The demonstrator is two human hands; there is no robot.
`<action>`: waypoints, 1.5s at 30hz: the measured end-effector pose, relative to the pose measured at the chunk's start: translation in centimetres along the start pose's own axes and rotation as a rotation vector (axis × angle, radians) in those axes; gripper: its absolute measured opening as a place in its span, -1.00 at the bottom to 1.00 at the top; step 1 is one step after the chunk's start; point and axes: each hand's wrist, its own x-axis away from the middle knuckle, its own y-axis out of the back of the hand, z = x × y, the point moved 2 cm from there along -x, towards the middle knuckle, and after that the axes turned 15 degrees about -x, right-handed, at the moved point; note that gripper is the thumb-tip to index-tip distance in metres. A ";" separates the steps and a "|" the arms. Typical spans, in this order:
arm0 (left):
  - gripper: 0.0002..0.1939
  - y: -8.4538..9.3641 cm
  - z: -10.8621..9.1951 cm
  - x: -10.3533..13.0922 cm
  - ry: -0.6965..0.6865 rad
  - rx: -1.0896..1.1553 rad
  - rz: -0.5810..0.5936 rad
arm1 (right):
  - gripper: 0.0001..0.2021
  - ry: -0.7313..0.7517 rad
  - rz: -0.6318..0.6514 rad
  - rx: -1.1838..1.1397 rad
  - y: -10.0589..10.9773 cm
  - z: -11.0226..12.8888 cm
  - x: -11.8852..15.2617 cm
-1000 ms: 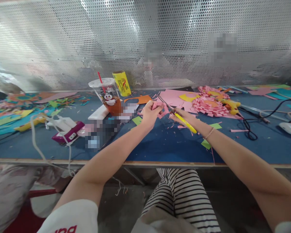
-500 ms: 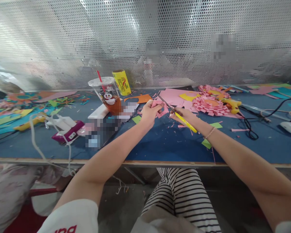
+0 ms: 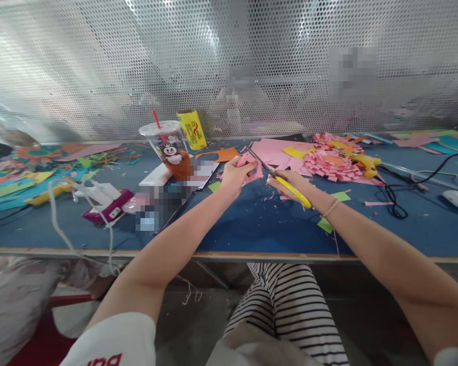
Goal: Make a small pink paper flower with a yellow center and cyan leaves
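My left hand (image 3: pixel 234 175) pinches a small piece of pink paper (image 3: pixel 255 172) above the middle of the table. In my right hand (image 3: pixel 286 183) is a pair of scissors (image 3: pixel 295 194) with yellow handles, its blades pointing up and left along the right edge of the pink piece. Whether the blades touch the paper I cannot tell. Behind both hands lie pink sheets (image 3: pixel 273 150). To the right sits a fringed pink paper flower (image 3: pixel 326 165) with an orange middle. Small pink scraps are scattered beneath my hands.
A plastic cup of brown drink (image 3: pixel 177 161) with a red straw stands left, near a yellow packet (image 3: pixel 193 129). A purple-and-white power strip (image 3: pixel 109 207), a yellow glue gun (image 3: pixel 366 165), black cable (image 3: pixel 393 195) and green scraps (image 3: pixel 326 224) lie about. A perforated metal screen (image 3: pixel 213 61) rises behind.
The pink piece has tilted slightly in my left hand. The scissors have shifted a little, and both hands keep nearly the same place.
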 end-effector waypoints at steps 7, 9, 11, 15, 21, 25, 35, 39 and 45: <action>-0.83 -0.1 0.1 -0.1 0.008 0.042 0.034 | -0.57 0.032 -0.048 0.120 0.0 0.3 0.0; -0.84 -0.1 0.2 -0.2 0.008 0.048 0.039 | -0.58 0.023 -0.067 0.133 0.1 -0.1 -0.2; -0.83 0.0 0.3 -0.2 0.000 0.052 0.039 | -0.59 0.020 -0.100 0.120 0.4 -0.5 -0.4; -0.81 -0.1 0.5 -0.1 -0.019 0.057 0.060 | -0.63 0.068 -0.095 0.051 0.8 -1.0 -0.5; -0.79 -0.3 0.8 0.2 -0.046 0.024 0.032 | -0.64 0.037 -0.032 0.018 0.5 -1.3 -0.4; -0.79 -0.6 0.8 0.4 -0.018 -0.047 0.053 | -0.67 0.077 -0.133 -0.112 0.5 -1.2 -0.5; -0.85 -1.2 0.9 1.0 -0.105 -0.328 0.328 | -0.66 0.168 -0.196 -0.395 0.7 -0.9 -0.8; -0.79 -1.3 1.1 1.1 -0.145 -0.400 0.332 | -0.62 0.221 -0.114 -0.444 0.4 -1.4 -1.0; -0.82 -1.5 0.7 1.5 -0.072 -0.331 0.317 | -0.70 0.217 -0.138 -0.443 0.2 -1.4 -1.0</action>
